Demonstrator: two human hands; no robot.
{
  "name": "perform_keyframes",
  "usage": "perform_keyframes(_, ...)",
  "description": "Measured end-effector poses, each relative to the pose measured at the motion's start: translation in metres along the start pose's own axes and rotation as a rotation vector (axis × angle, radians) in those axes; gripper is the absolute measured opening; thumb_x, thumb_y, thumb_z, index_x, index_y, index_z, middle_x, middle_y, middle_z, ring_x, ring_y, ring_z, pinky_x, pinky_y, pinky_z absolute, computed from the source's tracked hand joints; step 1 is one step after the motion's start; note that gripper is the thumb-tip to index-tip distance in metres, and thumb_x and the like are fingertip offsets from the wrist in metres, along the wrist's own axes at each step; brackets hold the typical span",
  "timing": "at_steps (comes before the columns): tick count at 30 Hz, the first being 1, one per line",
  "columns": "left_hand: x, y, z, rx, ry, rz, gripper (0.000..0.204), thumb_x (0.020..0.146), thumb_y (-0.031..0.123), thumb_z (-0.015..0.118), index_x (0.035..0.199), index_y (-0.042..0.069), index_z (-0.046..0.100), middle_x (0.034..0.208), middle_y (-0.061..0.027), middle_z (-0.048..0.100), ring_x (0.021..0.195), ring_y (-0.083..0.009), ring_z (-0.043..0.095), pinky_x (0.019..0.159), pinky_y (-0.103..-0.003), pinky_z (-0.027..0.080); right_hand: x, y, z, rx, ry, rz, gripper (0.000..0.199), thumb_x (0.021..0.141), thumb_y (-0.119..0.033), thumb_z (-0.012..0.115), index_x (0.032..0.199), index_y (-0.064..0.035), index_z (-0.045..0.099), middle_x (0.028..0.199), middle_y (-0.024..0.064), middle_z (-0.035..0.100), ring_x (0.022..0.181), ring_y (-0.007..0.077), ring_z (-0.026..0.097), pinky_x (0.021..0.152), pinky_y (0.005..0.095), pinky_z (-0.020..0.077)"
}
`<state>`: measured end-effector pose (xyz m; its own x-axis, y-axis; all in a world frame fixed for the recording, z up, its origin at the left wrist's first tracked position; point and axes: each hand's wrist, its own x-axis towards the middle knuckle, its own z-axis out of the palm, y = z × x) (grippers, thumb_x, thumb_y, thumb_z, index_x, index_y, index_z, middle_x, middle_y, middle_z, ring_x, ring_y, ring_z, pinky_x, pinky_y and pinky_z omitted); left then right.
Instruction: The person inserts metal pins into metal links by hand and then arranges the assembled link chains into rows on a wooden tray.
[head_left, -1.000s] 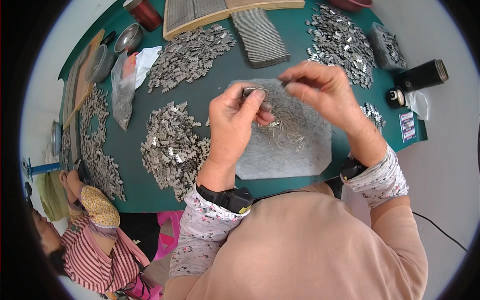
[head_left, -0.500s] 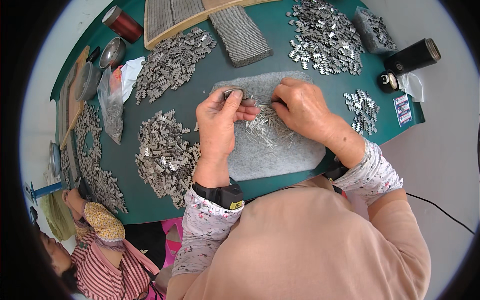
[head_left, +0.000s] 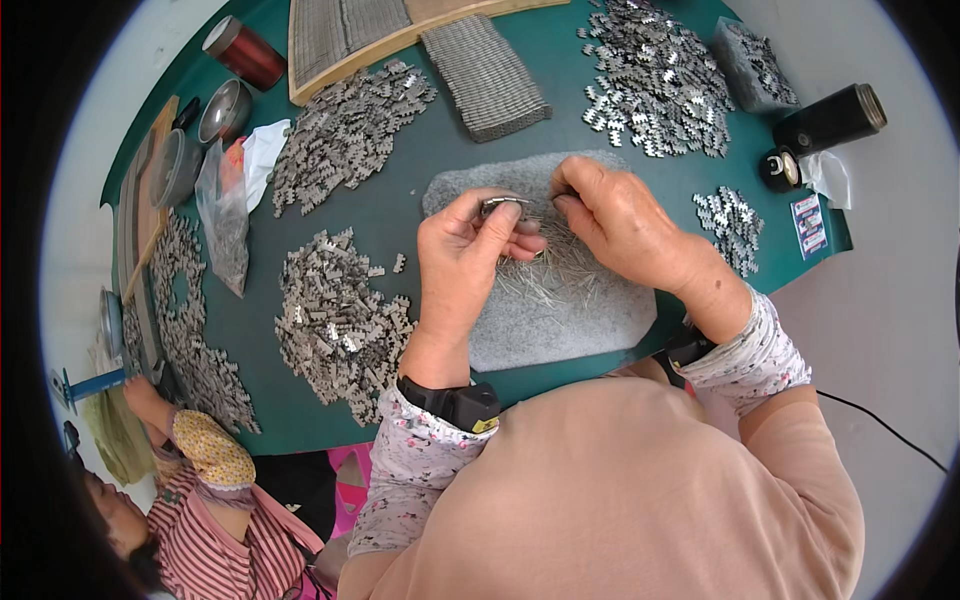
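Observation:
My left hand (head_left: pixel 462 265) is closed, thumb on top, around a few small grey metal pieces (head_left: pixel 492 206) held over the mat. A thin line like a pin juts from them toward the right. Close by, my right hand (head_left: pixel 628 222) is pinched, thumb against forefinger; whatever sits between the fingertips is too small to make out. Below both hands a loose heap of thin silvery pins (head_left: pixel 552 268) lies on the grey felt mat (head_left: pixel 515 335). Left of my left wrist is a pile of notched metal pieces (head_left: pixel 340 325).
More notched pieces form piles at the back left (head_left: pixel 350 130), back right (head_left: pixel 655 80) and right (head_left: pixel 730 228). A ribbed metal slab (head_left: pixel 487 78) lies beside a wooden tray (head_left: pixel 440 32). A black flask (head_left: pixel 830 118) stands right; a bag of pins (head_left: pixel 228 235) left. A co-worker's arm (head_left: pixel 205 445) reaches in lower left.
My left hand has moved right over the mat, nearer my right hand. The right fingertips have lifted slightly off the pins. The co-worker's hand has shifted a little.

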<state>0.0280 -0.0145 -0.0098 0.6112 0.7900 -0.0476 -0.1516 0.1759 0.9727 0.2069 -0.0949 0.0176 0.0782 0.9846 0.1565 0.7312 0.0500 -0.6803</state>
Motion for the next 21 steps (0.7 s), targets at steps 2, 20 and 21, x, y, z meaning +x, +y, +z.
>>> perform_keyframes(2,0.0,-0.001,0.002,0.02,-0.026,0.026,0.017,0.098,0.009,0.06,0.104,-0.006,0.065,0.086,-0.0177,0.071,0.072,-0.024,0.073,0.064,-0.03,0.059,0.004,0.001,-0.002,0.064,0.066,-0.111,0.01,0.088,0.0,0.061,0.097,0.0005,0.058,0.091,0.0175,0.062,0.082,0.0359,0.063,0.069,0.0426,0.0506)
perform_keyframes(20,-0.005,-0.002,0.007,0.079,-0.086,0.126,0.013,0.097,0.002,0.06,0.104,-0.006,0.068,0.087,-0.0125,0.071,0.076,-0.0202,0.072,0.069,-0.029,0.06,0.006,-0.002,-0.012,0.4,-0.058,-0.047,0.017,0.092,-0.002,0.059,0.108,0.0016,0.058,0.092,0.0059,0.062,0.083,0.0125,0.06,0.075,0.0293,0.0516)
perform_keyframes(21,-0.005,-0.002,0.007,0.081,-0.084,0.122,0.013,0.096,0.001,0.06,0.103,-0.006,0.068,0.087,-0.0123,0.071,0.076,-0.0197,0.072,0.069,-0.029,0.06,0.006,-0.003,-0.012,0.391,-0.062,-0.043,0.016,0.091,0.0,0.059,0.107,0.0012,0.058,0.091,0.0067,0.062,0.082,0.0141,0.061,0.074,0.0301,0.0517)
